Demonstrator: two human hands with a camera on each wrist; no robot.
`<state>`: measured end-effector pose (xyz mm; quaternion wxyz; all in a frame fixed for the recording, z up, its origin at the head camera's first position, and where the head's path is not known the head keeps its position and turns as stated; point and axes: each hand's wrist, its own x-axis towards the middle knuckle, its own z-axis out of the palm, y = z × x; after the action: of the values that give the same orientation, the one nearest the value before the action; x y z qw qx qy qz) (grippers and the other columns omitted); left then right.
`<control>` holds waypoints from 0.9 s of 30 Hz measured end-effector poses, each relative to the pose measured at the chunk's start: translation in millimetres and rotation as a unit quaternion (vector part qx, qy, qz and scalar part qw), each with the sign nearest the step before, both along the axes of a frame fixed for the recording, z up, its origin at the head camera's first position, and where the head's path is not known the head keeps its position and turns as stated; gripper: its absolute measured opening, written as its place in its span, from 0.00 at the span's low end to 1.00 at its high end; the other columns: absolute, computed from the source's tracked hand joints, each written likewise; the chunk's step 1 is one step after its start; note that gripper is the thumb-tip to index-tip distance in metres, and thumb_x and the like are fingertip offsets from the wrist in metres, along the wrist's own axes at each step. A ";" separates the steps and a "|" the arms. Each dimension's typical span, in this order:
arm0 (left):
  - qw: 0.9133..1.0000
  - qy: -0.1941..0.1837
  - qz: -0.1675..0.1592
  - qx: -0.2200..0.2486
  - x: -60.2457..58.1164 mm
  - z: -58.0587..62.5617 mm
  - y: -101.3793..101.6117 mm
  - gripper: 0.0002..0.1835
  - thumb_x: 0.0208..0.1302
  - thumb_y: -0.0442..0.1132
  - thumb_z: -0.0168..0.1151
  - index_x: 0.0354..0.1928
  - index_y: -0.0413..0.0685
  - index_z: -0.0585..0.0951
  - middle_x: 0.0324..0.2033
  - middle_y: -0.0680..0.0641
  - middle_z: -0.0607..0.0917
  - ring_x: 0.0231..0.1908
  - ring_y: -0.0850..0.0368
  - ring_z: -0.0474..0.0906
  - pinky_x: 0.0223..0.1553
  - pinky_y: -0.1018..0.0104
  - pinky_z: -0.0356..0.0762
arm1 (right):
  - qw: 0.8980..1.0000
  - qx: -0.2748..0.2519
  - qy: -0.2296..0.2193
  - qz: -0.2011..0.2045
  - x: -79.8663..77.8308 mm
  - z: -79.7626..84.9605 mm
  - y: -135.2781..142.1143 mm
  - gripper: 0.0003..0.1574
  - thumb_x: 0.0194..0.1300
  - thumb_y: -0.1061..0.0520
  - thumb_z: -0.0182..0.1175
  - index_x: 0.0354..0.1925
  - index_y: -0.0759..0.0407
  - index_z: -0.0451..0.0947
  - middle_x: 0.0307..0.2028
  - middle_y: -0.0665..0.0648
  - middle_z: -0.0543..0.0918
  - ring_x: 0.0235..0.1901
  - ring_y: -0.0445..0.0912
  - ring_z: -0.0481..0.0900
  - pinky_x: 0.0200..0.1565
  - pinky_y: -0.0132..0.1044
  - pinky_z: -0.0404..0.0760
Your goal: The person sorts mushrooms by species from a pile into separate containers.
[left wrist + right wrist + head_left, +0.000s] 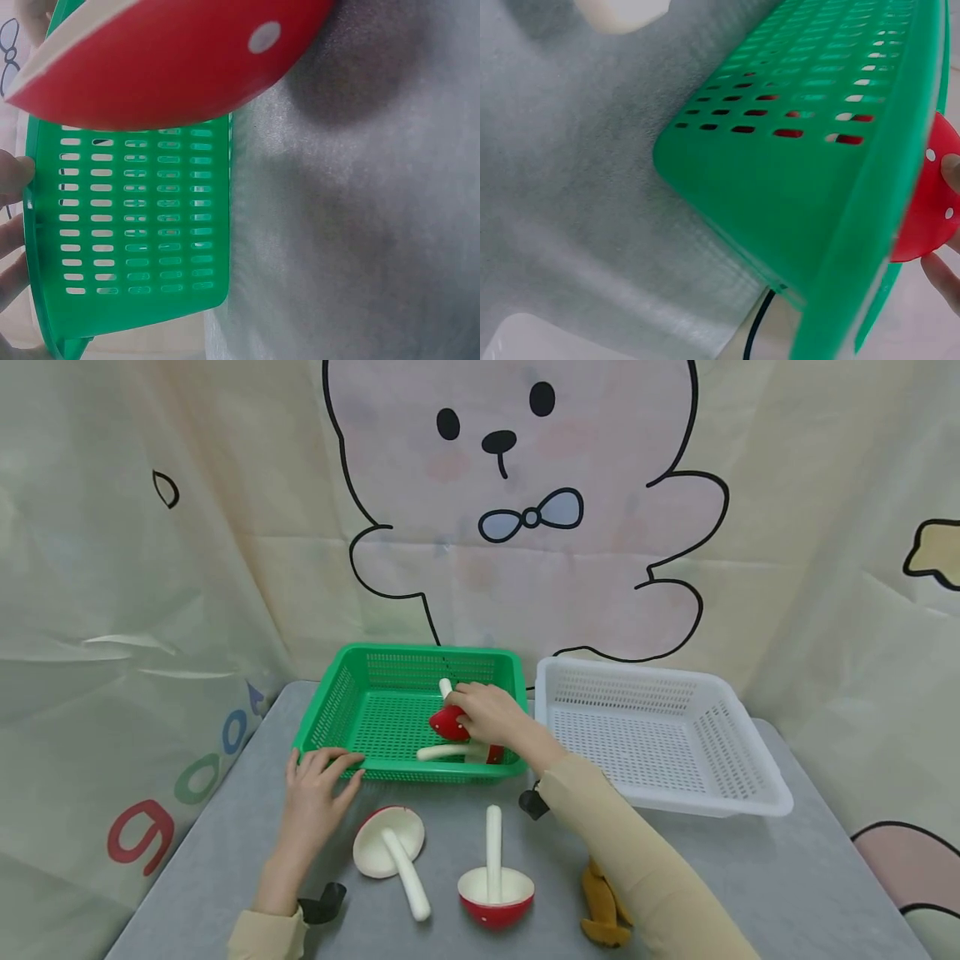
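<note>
In the head view, my right hand (489, 714) holds a toy mushroom with a red, white-spotted cap (448, 723) inside the green basket (333, 706). Its pale stem points up and back. Another toy mushroom (444, 751) lies on its side at the basket's front right, partly behind the front rim. My left hand (315, 797) grips the front left rim, fingers over the edge and thumb at the front. In the right wrist view, fingertips (951, 171) press the held cap (922, 202); the rest of that hand is out of frame.
Two more red-and-white mushrooms lie in front of the basket, one tilted (406, 868), one with its stem raised (495, 893). A brown object (602, 906) sits partly behind my right forearm. On the right stands a white basket (757, 760). A printed curtain (525, 602) hangs behind.
</note>
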<state>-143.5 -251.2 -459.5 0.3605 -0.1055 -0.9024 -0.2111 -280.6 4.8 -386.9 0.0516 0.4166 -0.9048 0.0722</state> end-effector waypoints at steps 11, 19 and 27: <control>1.000 0.002 0.000 -0.006 0.8 0.4 -0.4 0.14 0.48 0.32 0.75 0.39 0.49 0.86 0.38 0.43 0.83 0.45 0.42 0.75 0.62 0.25 0.54 | 0.998 0.000 -0.054 -0.028 -5.1 -8.2 -4.9 0.17 0.67 0.60 0.56 0.54 0.54 0.78 0.49 0.53 0.81 0.48 0.46 0.78 0.47 0.38 0.83; 1.000 -0.001 -0.002 -0.001 0.4 1.0 0.8 0.13 0.49 0.32 0.74 0.39 0.49 0.86 0.38 0.44 0.83 0.46 0.43 0.75 0.63 0.26 0.53 | 0.997 0.002 -0.064 -0.044 -7.0 -13.9 -2.6 0.19 0.67 0.60 0.57 0.56 0.54 0.77 0.51 0.54 0.80 0.51 0.48 0.77 0.49 0.40 0.83; 1.000 -0.006 0.000 0.000 0.9 -0.8 -0.7 0.13 0.50 0.33 0.74 0.39 0.50 0.86 0.39 0.45 0.83 0.46 0.44 0.75 0.63 0.26 0.52 | 0.997 -0.016 -0.060 -0.046 -2.6 -9.1 -0.6 0.23 0.66 0.59 0.58 0.60 0.52 0.74 0.57 0.54 0.78 0.55 0.49 0.76 0.49 0.41 0.84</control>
<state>-142.6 -251.9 -460.3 0.3554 -0.1048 -0.9044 -0.2116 -283.2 4.2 -396.0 0.0072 0.3684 -0.9233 0.1086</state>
